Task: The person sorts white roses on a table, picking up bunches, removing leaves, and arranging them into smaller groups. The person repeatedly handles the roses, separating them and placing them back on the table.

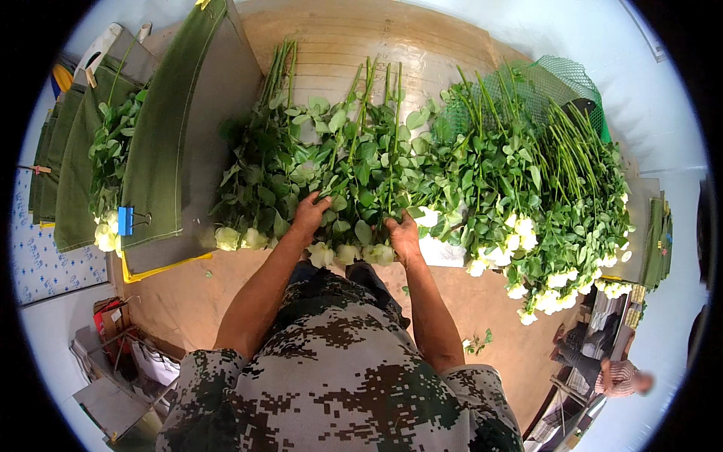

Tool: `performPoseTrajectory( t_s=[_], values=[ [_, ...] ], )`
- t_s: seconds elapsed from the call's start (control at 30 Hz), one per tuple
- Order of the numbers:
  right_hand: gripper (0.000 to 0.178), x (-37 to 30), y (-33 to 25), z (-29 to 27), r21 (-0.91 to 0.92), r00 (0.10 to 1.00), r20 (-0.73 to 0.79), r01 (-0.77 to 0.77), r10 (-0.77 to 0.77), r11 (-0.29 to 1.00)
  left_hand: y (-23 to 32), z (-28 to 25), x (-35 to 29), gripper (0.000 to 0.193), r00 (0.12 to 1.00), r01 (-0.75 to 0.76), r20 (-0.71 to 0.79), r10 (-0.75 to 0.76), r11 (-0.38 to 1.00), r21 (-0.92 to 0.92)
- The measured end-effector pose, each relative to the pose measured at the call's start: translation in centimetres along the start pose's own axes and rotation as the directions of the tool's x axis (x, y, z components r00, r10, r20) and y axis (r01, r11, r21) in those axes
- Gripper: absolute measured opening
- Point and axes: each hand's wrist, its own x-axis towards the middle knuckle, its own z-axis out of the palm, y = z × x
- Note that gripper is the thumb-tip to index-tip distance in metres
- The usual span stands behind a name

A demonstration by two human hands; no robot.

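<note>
"Step?"
"Arranging white roses (348,254), I'd say; they're on the table (443,253), between left hand (309,216) and right hand (404,237)."
"Grip?"
"Both part-curled among leaves (364,231); holding anything, can't tell. Next likely calls for gathering stems (398,87) gently."

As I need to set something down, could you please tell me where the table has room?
The table is bare beyond the middle stems, left of the green netting; a small white patch shows right of the right hand. The right side is crowded with white roses.
</note>
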Motion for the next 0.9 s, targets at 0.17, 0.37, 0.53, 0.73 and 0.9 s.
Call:
performPoseTrajectory(
  t_s=[0.17, 0.37, 0.53, 0.73, 0.9],
  values=[
    [0.051, -2.6, -4.7, 1.5, -0.388, 0.994, -0.029, 0.083, -0.102, 0.918, -1.9, -0.6, 1.9, 0.069, 1.0, 0.025, 0.005, -0.025, 1.0, -0.007],
    [0.039, -2.9, -4.5, 1.7, -0.479, 0.993, -0.046, 0.075, -0.111, 0.875, -0.9, 0.2, 0.3, 0.071, 0.996, 0.084, 0.003, -0.085, 0.987, 0.134],
    [0.025, -1.0, -0.8, 1.7, -0.246, 0.998, 0.063, 0.029, -0.014, 0.969, -0.7, 1.3, 0.4, 0.073, 0.993, 0.071, 0.081, -0.09, 0.973, 0.218],
    [0.024, 0.3, 0.5, 1.3, -0.163, 0.994, 0.105, 0.012, 0.006, 0.987, -2.2, 1.7, 1.5, 0.07, 0.996, 0.031, 0.073, -0.041, 0.99, 0.14],
    [0.033, -0.5, -0.1, 1.0, 0.049, 0.979, 0.125, -0.165, 0.158, 0.985, -1.2, 0.4, 0.8, 0.07, 0.992, 0.079, 0.091, -0.085, 0.995, 0.06]
  ],
)
